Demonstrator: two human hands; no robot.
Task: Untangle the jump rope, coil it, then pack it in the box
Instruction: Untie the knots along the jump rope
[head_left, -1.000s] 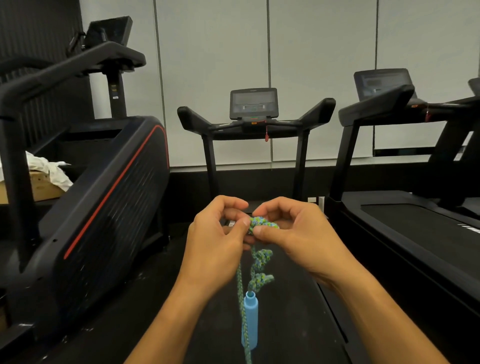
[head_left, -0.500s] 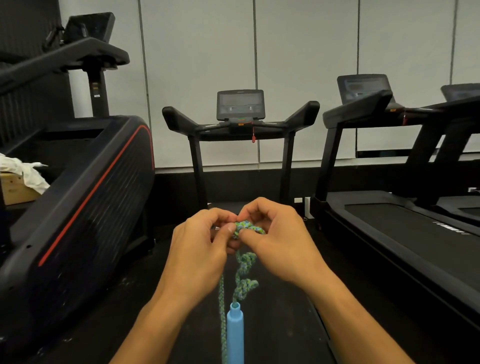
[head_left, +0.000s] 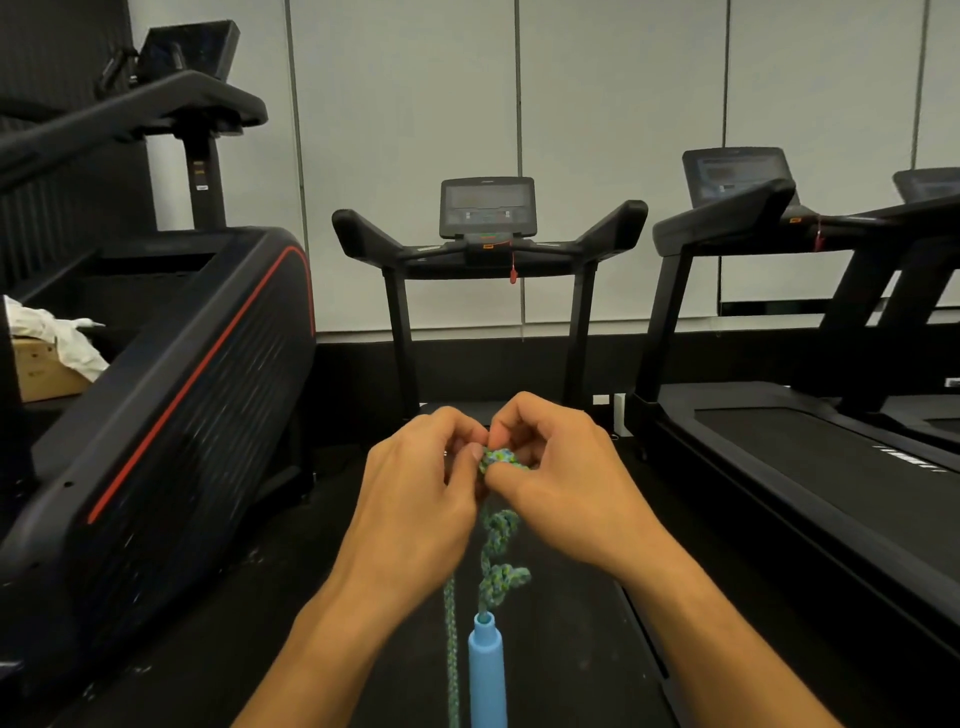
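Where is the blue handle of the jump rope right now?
In the head view, the blue handle hangs at bottom centre between the forearms, below the knotted rope pinched by the left hand and right hand.

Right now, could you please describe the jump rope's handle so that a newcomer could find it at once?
Start at the middle treadmill, then drop to the two hands working a knot. Below them hangs the light blue handle, upright, beside a straight strand of green braided rope; it is the only smooth blue piece.
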